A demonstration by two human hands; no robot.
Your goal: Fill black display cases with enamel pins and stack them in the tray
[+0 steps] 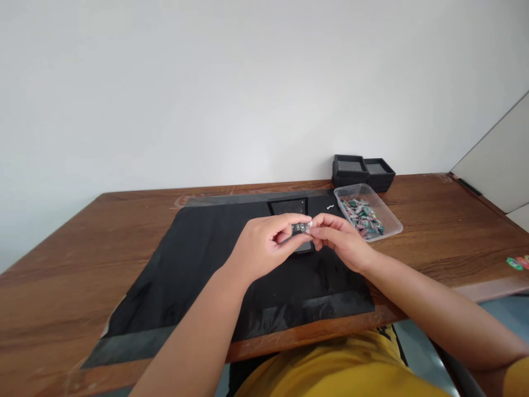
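Above the black mat (194,259), my left hand (264,242) and my right hand (339,237) meet fingertip to fingertip. Both pinch a small clear, shiny packet (303,226); its contents look dark and cannot be made out. Thumb and index finger of each hand close on it, the left at its left side and the right at its right end. Behind and below the hands lies a shallow black tray (285,206), partly covered by the fingers.
A clear plastic tub (390,218) holding many small wrapped pieces in green and pink stands right of the mat. Behind it are stacked black trays (349,179) against the wall. A white scrap (330,207) lies on the mat. Green and red discs (514,263) sit at the right edge.
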